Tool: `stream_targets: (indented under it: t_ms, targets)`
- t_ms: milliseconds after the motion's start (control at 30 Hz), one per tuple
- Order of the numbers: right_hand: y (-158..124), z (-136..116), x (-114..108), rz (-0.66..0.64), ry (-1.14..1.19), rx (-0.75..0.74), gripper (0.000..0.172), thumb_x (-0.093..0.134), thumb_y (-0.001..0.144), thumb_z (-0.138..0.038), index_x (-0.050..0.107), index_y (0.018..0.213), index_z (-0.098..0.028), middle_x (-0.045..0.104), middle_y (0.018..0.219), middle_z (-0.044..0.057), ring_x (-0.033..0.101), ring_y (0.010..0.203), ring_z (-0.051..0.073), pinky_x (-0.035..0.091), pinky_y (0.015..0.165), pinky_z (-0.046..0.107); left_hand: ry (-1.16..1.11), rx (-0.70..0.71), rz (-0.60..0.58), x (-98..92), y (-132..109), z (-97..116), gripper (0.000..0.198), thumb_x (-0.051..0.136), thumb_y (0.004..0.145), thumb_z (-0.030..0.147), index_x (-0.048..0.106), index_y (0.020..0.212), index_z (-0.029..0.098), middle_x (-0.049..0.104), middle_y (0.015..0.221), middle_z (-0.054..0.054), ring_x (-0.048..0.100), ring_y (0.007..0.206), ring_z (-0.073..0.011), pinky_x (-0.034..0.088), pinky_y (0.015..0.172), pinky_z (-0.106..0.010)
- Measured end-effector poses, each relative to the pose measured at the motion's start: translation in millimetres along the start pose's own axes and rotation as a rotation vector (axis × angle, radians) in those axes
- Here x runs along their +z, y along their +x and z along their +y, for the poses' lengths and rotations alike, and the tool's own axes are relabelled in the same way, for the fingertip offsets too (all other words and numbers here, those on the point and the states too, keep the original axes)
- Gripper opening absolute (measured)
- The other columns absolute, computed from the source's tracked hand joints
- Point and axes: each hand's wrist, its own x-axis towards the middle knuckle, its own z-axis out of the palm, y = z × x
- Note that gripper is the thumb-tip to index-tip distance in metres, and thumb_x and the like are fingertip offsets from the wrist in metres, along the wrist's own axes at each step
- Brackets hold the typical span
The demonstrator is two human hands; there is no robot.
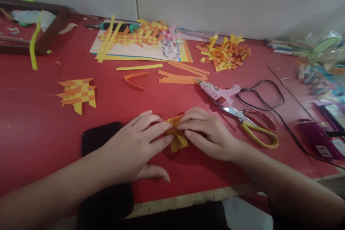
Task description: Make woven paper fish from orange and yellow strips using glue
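A small piece of woven orange and yellow paper strips (179, 141) lies on the red table near its front edge, partly covered by fingers. My left hand (142, 140) reaches over its left side, fingers stretched out with the tips against the paper and the thumb spread well away. On the other side, my right hand (208, 133) has its fingers and thumb drawn together on the piece's upper right. Loose yellow strip ends fan out toward me below the fingertips. Far to the left rests a finished-looking woven paper fish pair (78, 93) with small eyes.
Right of my hands lie a pink glue gun (219, 91) with a black cord and scissors (250, 124). Orange strips (183, 79), a heap of paper scraps (226, 52) and woven pieces (134, 39) are farther back. A black phone (99, 136) sits under my left forearm.
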Motion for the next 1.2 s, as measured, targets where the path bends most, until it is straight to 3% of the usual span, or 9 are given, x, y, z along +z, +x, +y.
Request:
stream_targets:
  t_ms: [133, 267, 400, 467, 600, 700, 867, 1000, 1200]
  targets:
    - [-2.0, 3.7, 1.8, 0.010, -0.030, 0.023, 0.024, 0.052, 0.088, -0.010, 0.065, 0.106, -0.019, 0.070, 0.091, 0.006, 0.062, 0.087, 0.018, 0.053, 0.079, 0.034, -0.006, 0.009, -0.008, 2.9, -1.9, -0.4, 0.074, 0.055, 0.084, 0.070, 0.062, 0.127, 0.010, 0.066, 0.126, -0.015, 0.055, 0.120, -0.0330, 0.028, 0.115, -0.056]
    - [-2.7, 5.7, 3.6, 0.054, -0.061, 0.086, 0.011, 0.061, 0.085, -0.014, 0.060, 0.094, -0.020, 0.067, 0.086, 0.004, 0.061, 0.080, 0.016, 0.051, 0.071, 0.029, -0.018, -0.007, -0.021, 4.0, -2.6, -0.7, 0.076, 0.053, 0.086, 0.070, 0.060, 0.130, 0.009, 0.066, 0.128, -0.015, 0.056, 0.122, -0.0320, 0.023, 0.117, -0.055]
    - [-1.2, 7.8, 3.3, 0.007, -0.043, 0.002, 0.005, 0.062, 0.088, -0.016, 0.061, 0.086, -0.020, 0.067, 0.081, 0.003, 0.062, 0.081, 0.016, 0.051, 0.078, 0.032, -0.001, -0.023, -0.004, 2.9, -1.9, -0.3, 0.077, 0.052, 0.085, 0.071, 0.060, 0.132, 0.010, 0.067, 0.126, -0.016, 0.054, 0.122, -0.0333, 0.021, 0.117, -0.058]
    - [-0.6, 8.3, 3.9, -0.001, -0.049, -0.026, 0.004, 0.062, 0.090, -0.017, 0.063, 0.089, -0.021, 0.069, 0.083, 0.002, 0.063, 0.082, 0.016, 0.051, 0.081, 0.033, 0.003, -0.032, 0.004, 2.7, -1.8, -0.1, 0.078, 0.053, 0.084, 0.072, 0.059, 0.132, 0.011, 0.067, 0.126, -0.016, 0.053, 0.123, -0.0341, 0.021, 0.117, -0.060]
    - [-0.4, 8.4, 8.4, 0.083, -0.085, 0.107, 0.016, 0.064, 0.088, -0.019, 0.061, 0.104, -0.021, 0.070, 0.088, 0.004, 0.065, 0.083, 0.017, 0.053, 0.073, 0.029, -0.009, -0.024, 0.016, 2.8, -2.8, -0.1, 0.073, 0.054, 0.086, 0.069, 0.060, 0.132, 0.012, 0.067, 0.127, -0.015, 0.054, 0.122, -0.0331, 0.021, 0.117, -0.060]
    - [1.6, 9.1, 11.9, 0.084, -0.097, 0.089, 0.021, 0.064, 0.089, -0.022, 0.061, 0.109, -0.020, 0.069, 0.097, 0.007, 0.065, 0.090, 0.018, 0.055, 0.079, 0.032, -0.013, -0.021, 0.013, 2.4, -3.2, 0.1, 0.068, 0.052, 0.089, 0.066, 0.062, 0.128, 0.012, 0.067, 0.127, -0.014, 0.054, 0.123, -0.0330, 0.019, 0.117, -0.060]
    - [5.5, 10.6, 13.0, 0.068, -0.093, 0.045, 0.008, 0.060, 0.092, -0.019, 0.067, 0.097, -0.020, 0.065, 0.093, 0.006, 0.063, 0.088, 0.017, 0.054, 0.078, 0.031, 0.015, -0.029, 0.019, 0.9, -2.2, 0.9, 0.066, 0.054, 0.088, 0.066, 0.066, 0.124, 0.012, 0.067, 0.124, -0.015, 0.053, 0.121, -0.0339, 0.023, 0.115, -0.061]
    - [5.8, 10.1, 12.8, 0.064, -0.087, 0.067, 0.006, 0.061, 0.091, -0.020, 0.067, 0.093, -0.020, 0.065, 0.092, 0.005, 0.063, 0.086, 0.017, 0.053, 0.076, 0.030, 0.017, -0.043, 0.031, 1.0, -2.0, 1.2, 0.066, 0.061, 0.083, 0.066, 0.066, 0.123, 0.014, 0.068, 0.119, -0.014, 0.053, 0.118, -0.0342, 0.026, 0.114, -0.062]
    - [5.9, 10.4, 14.1, 0.070, -0.099, 0.088, 0.007, 0.061, 0.091, -0.019, 0.066, 0.087, -0.020, 0.065, 0.090, 0.005, 0.062, 0.086, 0.017, 0.052, 0.076, 0.030, 0.035, -0.027, 0.066, 2.5, -2.7, 1.1, 0.066, 0.054, 0.087, 0.067, 0.067, 0.122, 0.013, 0.071, 0.115, -0.012, 0.054, 0.116, -0.0345, 0.023, 0.115, -0.061]
